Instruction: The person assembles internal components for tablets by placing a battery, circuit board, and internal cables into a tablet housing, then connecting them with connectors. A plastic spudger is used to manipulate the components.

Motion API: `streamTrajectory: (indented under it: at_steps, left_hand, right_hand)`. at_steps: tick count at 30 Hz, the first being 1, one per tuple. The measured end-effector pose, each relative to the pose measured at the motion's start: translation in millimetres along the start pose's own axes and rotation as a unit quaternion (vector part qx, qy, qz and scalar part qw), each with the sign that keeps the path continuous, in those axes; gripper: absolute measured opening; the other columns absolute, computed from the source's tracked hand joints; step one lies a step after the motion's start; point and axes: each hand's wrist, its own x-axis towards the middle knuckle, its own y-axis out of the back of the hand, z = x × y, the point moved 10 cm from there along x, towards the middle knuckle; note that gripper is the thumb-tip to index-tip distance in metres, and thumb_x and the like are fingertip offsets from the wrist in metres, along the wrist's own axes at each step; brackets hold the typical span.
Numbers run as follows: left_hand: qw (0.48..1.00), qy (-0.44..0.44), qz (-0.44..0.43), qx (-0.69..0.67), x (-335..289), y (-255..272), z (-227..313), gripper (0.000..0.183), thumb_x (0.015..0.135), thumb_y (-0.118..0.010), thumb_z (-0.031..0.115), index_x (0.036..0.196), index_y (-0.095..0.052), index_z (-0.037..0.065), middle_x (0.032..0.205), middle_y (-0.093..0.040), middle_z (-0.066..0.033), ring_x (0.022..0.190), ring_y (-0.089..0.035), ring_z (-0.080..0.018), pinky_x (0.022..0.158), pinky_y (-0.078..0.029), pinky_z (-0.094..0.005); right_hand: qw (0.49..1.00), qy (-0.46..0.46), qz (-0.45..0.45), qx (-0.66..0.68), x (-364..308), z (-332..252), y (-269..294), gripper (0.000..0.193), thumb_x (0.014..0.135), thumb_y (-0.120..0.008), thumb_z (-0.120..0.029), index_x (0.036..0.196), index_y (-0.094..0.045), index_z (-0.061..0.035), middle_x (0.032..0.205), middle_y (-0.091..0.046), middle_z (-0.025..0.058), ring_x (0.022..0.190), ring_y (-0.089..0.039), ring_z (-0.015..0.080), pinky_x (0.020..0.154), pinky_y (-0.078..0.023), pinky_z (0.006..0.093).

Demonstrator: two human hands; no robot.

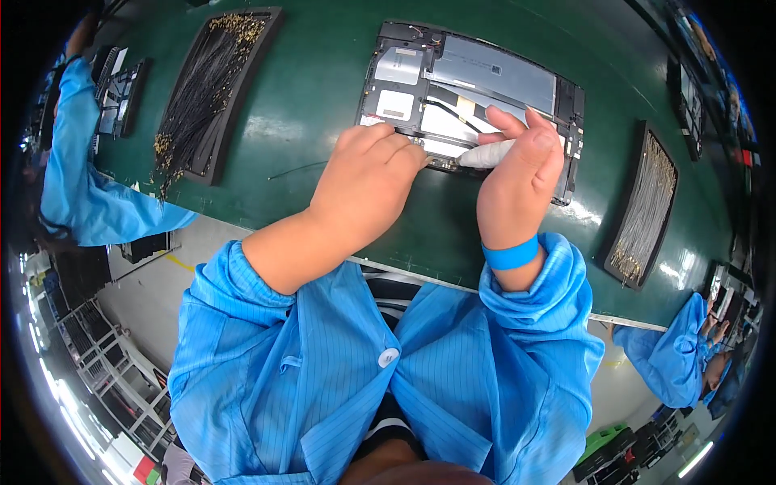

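A flat electronic device with its back off (493, 89), probably a tablet or thin laptop, lies on the green table. My left hand (364, 178) is closed in a pinch at the device's near edge. A thin black cable (299, 170) trails out to the left from under that hand. My right hand (521, 178), with a blue wristband (513, 255), is curled over the right part of the device. From it a white tapered piece (487, 154) points at the same edge; whether a covered finger or a wrapped tool, I cannot tell. Both hands' fingertips are partly hidden.
On the left of the table stands a black tray (229, 105) of black cables with gold ends. A second tray (647, 206) of grey cables lies to the right. Co-workers in blue sleeves (77, 162) sit at both sides, with more devices (121, 97) near them.
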Motion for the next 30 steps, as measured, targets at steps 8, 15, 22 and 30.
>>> streamTrajectory:
  at_steps: [8, 15, 22, 30]
  left_hand:
    - [0.999, 0.001, -0.028, 0.03, 2, -2, 3, 0.017, 0.063, -0.05, 0.007, 0.079, -0.054, 0.006, 0.076, -0.054, -0.005, 0.08, -0.05, -0.0204, 0.072, -0.038, -0.0328]
    - [0.999, 0.011, -0.04, 0.031, 3, -3, 2, 0.017, 0.064, -0.049, 0.008, 0.08, -0.054, 0.005, 0.077, -0.054, -0.006, 0.081, -0.049, -0.0213, 0.074, -0.038, -0.0337]
    - [0.999, 0.013, -0.039, 0.029, 3, -2, 3, 0.019, 0.064, -0.049, 0.008, 0.082, -0.055, 0.005, 0.078, -0.055, -0.0064, 0.083, -0.05, -0.0217, 0.075, -0.038, -0.0337]
    - [0.998, 0.017, -0.055, 0.033, 3, -4, 2, 0.019, 0.064, -0.049, 0.008, 0.081, -0.055, 0.005, 0.077, -0.055, -0.0066, 0.082, -0.05, -0.0217, 0.075, -0.038, -0.0337]
  right_hand:
    - [0.997, 0.073, -0.033, 0.021, -6, -1, -9, 0.036, 0.089, -0.029, -0.033, 0.105, -0.034, -0.0015, 0.092, -0.055, 0.0167, 0.071, -0.053, 0.017, 0.064, -0.044, 0.0274]
    - [0.99, 0.125, -0.061, -0.002, -8, -9, -12, 0.033, 0.089, -0.029, -0.031, 0.103, -0.034, -0.0021, 0.089, -0.056, 0.0165, 0.071, -0.053, 0.0173, 0.066, -0.044, 0.0286]
    - [0.997, 0.069, -0.029, 0.035, -6, 1, -7, 0.023, 0.087, -0.033, -0.019, 0.098, -0.039, 0.0007, 0.085, -0.057, 0.0145, 0.068, -0.053, 0.0163, 0.066, -0.043, 0.0275]
    - [0.993, 0.101, -0.057, 0.022, -7, -4, -11, 0.031, 0.089, -0.03, -0.029, 0.102, -0.035, -0.0011, 0.087, -0.057, 0.0165, 0.068, -0.054, 0.0164, 0.065, -0.044, 0.0277]
